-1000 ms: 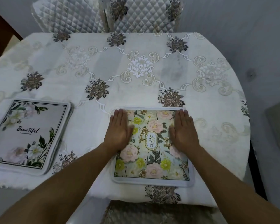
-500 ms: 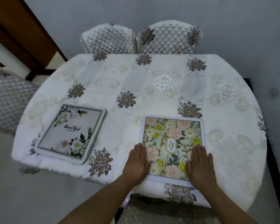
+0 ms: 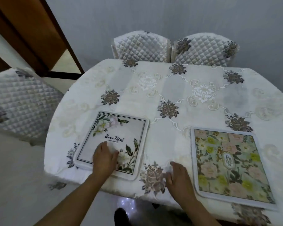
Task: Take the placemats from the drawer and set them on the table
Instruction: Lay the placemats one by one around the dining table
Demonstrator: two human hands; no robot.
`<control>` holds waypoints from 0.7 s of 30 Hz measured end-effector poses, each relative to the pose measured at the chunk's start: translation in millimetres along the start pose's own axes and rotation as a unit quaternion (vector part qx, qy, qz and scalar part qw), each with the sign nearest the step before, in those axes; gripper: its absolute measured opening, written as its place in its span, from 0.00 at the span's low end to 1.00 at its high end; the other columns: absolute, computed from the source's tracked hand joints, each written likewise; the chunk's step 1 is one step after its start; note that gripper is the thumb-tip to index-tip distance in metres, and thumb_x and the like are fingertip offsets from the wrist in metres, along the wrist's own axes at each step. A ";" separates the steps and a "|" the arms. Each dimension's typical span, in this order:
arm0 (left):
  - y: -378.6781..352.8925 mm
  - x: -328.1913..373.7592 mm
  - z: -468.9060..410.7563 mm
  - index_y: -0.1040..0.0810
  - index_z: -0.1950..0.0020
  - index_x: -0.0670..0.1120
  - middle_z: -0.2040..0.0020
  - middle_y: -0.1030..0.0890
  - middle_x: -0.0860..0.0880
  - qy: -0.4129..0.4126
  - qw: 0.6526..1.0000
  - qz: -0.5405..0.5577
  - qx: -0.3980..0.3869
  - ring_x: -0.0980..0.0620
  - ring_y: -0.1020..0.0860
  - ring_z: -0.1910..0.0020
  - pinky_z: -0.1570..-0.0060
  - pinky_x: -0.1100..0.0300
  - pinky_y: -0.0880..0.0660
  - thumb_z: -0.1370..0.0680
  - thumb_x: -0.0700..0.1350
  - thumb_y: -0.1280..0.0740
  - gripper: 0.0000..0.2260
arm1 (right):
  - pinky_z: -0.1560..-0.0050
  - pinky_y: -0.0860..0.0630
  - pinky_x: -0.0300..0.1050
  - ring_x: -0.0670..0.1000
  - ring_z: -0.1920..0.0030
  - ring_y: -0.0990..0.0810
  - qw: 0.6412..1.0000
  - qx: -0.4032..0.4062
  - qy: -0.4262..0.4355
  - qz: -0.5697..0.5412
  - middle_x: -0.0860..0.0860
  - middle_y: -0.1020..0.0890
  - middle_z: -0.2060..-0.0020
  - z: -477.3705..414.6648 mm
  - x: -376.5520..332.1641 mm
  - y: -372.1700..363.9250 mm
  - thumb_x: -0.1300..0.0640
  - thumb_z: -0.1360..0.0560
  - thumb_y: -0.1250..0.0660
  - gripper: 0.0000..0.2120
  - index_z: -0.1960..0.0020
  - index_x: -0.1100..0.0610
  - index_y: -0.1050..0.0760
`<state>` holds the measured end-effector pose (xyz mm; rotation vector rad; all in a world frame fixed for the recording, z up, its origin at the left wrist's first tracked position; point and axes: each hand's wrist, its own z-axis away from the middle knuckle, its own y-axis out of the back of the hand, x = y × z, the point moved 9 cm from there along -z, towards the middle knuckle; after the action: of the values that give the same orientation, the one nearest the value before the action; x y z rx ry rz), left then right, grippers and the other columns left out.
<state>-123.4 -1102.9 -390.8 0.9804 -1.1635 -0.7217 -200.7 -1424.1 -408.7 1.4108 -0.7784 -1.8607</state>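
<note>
Two placemats lie flat on the table point(image 3: 178, 88), which wears a white embroidered cloth. The white placemat point(image 3: 121, 132) with "Beautiful" lettering and flowers sits near the front left edge. My left hand point(image 3: 104, 158) rests flat on its near part, fingers slightly apart, holding nothing. The green floral "Garden" placemat point(image 3: 227, 165) lies at the front right. My right hand point(image 3: 178, 178) hovers over the cloth between the two mats, just left of the green one, fingers loosely spread and empty. No drawer is in view.
Two quilted chair backs point(image 3: 173, 48) stand behind the table against a grey wall. Another quilted chair point(image 3: 18, 101) is at the left. A brown wooden door frame point(image 3: 31, 35) rises at upper left. The floor shows below the table's front edge.
Both hands left the green floral placemat and moved left. My left hand now lies on the white placemat; the right hand is over the cloth between the mats. The view shifted left.
</note>
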 end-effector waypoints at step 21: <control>66.8 -106.0 -76.9 0.28 0.52 0.42 0.60 0.24 0.42 0.054 0.989 0.138 -0.011 0.41 0.25 0.60 0.63 0.54 0.33 0.21 0.40 0.38 0.02 | 0.63 0.30 0.47 0.52 0.65 0.25 0.964 0.106 -0.194 -0.149 0.53 0.23 0.66 -60.6 -125.5 -49.6 0.58 0.22 0.37 0.10 0.61 0.59 0.30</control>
<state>-78.7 -963.2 -380.5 0.8087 -1.1656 -0.4539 -125.3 -1298.1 -390.4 1.3668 -1.0264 -2.3935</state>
